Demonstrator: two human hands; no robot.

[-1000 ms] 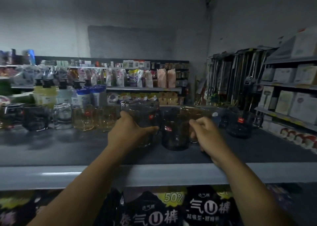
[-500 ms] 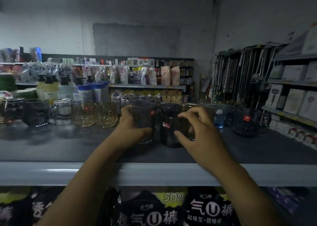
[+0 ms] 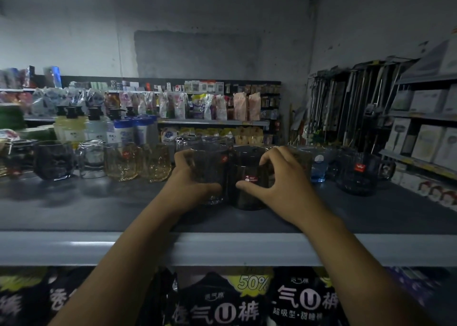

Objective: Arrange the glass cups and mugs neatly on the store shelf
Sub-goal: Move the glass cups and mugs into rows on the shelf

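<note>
Head camera: on the shelf (image 3: pixel 74 247), the left hand (image 3: pixel 190 184) grips a smoky glass (image 3: pixel 212 167), and the right hand (image 3: pixel 277 182) grips a dark glass (image 3: pixel 247 199) just beside it. Dim light obscures the other glasses (image 3: pixel 121 161).

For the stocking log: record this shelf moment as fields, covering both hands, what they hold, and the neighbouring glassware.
Left: left hand grips the smoky glass, fingers curled round it
Right: right hand grips the dark cup, thumb on its front, fingers over its rim
Placement: both seem to stand side by side on the shelf
Further left: two amber glasses
Further right: blue glass, then dark mug with a handle
Light: dim
</note>
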